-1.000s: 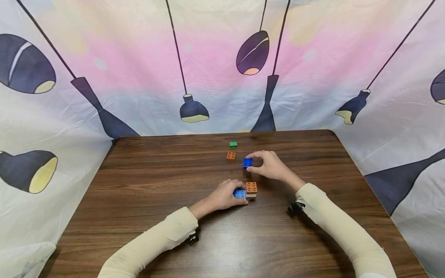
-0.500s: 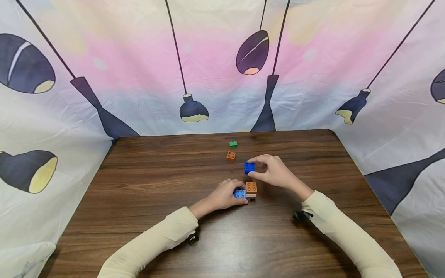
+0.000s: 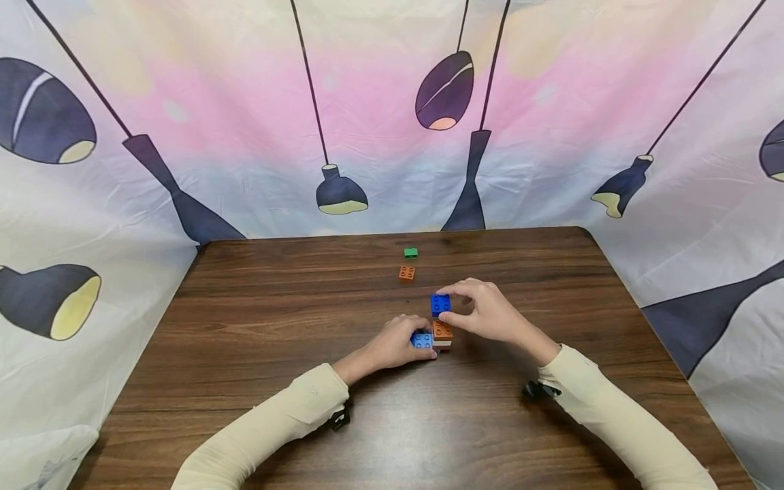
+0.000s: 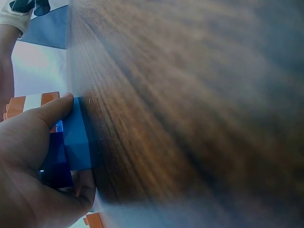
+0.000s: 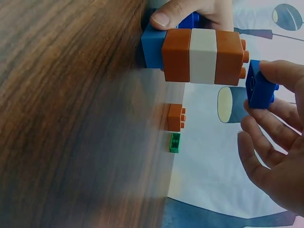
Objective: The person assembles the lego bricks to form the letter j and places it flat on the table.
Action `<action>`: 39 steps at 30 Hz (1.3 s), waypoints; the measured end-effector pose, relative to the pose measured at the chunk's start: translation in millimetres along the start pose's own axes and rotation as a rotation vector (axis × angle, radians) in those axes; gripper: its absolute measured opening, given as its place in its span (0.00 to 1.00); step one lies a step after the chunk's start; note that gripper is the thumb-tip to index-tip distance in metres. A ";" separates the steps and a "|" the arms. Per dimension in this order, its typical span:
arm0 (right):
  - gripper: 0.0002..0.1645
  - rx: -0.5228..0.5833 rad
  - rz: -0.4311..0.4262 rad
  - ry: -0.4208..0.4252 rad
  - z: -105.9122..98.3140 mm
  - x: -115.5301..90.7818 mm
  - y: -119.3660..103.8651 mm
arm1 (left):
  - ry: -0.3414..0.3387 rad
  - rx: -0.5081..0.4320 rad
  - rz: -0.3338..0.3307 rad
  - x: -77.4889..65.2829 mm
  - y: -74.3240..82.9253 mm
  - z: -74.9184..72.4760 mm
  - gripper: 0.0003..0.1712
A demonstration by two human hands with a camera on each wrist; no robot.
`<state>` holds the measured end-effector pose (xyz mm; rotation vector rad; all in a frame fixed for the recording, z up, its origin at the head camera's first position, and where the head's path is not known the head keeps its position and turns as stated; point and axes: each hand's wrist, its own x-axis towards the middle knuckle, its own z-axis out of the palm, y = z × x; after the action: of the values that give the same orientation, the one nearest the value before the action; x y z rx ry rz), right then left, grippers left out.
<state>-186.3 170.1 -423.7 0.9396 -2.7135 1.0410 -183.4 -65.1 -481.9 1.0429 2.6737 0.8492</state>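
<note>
My left hand (image 3: 397, 342) grips the blue lower left part of a toy brick build standing on the table. In the left wrist view, a lighter blue base brick (image 4: 77, 137) has a dark blue brick (image 4: 58, 164) on it. Beside that, a tower rises from the base: a lower orange brick (image 5: 176, 56), a white brick (image 5: 203, 56) and a top orange brick (image 5: 228, 58). My right hand (image 3: 490, 314) pinches a loose blue brick (image 5: 261, 88) between thumb and fingers. The right wrist view shows a small gap between it and the tower's top studs.
Farther back on the wooden table (image 3: 275, 299) lie a single orange brick (image 3: 407, 273) and a small green brick (image 3: 410, 253). A printed cloth backdrop (image 3: 392, 102) hangs right behind the table's far edge.
My right hand has drawn the blue brick nearer to me, from behind the build to just over the orange tower. My left hand has kept its hold on the build.
</note>
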 end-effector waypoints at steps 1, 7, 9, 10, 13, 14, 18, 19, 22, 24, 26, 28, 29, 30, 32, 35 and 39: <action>0.24 0.004 -0.001 0.001 -0.1 -0.8 -0.4 | 0.000 0.000 0.001 0.0 0.1 -0.2 0.23; 0.24 0.020 -0.004 -0.005 0.1 -5.4 -1.5 | 0.000 0.005 0.001 0.2 0.3 -0.5 0.23; 0.24 0.024 -0.001 -0.010 0.5 -7.4 -1.7 | -0.001 0.007 -0.002 0.4 0.1 -0.3 0.23; 0.24 0.026 0.001 -0.012 0.7 -8.4 -2.0 | -0.001 0.007 -0.003 0.4 0.1 -0.2 0.23; 0.23 0.026 0.002 -0.016 1.4 -11.5 -3.1 | -0.002 0.009 -0.007 0.7 -0.2 -0.1 0.24; 0.24 0.027 0.001 -0.016 1.7 -12.5 -3.6 | -0.002 0.011 -0.008 0.8 -0.3 0.1 0.24; 0.24 0.024 -0.008 -0.012 2.7 -15.6 -5.1 | 0.001 0.014 -0.008 0.9 -0.6 0.5 0.24; 0.24 0.022 -0.009 -0.011 2.9 -16.3 -5.4 | 0.003 0.015 -0.007 0.9 -0.8 0.7 0.24; 0.24 0.015 -0.018 -0.011 3.5 -18.1 -5.9 | 0.006 0.013 -0.004 0.6 -1.1 1.1 0.23; 0.24 0.016 -0.020 -0.015 3.9 -19.4 -6.0 | 0.007 0.012 -0.002 0.3 -1.1 1.3 0.23; 0.24 0.017 -0.022 -0.017 4.1 -20.5 -6.3 | 0.007 0.011 0.001 0.2 -1.1 1.2 0.22; 0.24 0.018 -0.020 -0.020 4.7 -21.3 -6.2 | 0.007 0.014 0.001 0.3 -1.0 0.9 0.23; 0.24 0.019 -0.022 -0.021 5.1 -21.6 -6.1 | 0.007 0.014 0.002 0.3 -1.0 0.8 0.23; 0.23 0.020 -0.024 -0.022 5.6 -21.8 -5.8 | 0.008 0.014 0.002 0.3 -1.0 0.8 0.23; 0.23 0.025 -0.026 -0.027 6.6 -22.1 -5.1 | 0.008 0.012 0.002 0.2 -0.6 0.4 0.23; 0.23 0.030 -0.028 -0.031 7.4 -22.5 -3.9 | 0.009 0.007 0.004 0.1 -0.2 0.1 0.22; 0.23 0.031 -0.027 -0.035 7.3 -22.6 -3.0 | 0.006 0.000 0.004 0.4 0.3 -0.4 0.22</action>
<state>-165.4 175.4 -434.0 1.0065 -2.7118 1.0751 -183.7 -64.9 -481.4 1.0473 2.6779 0.8539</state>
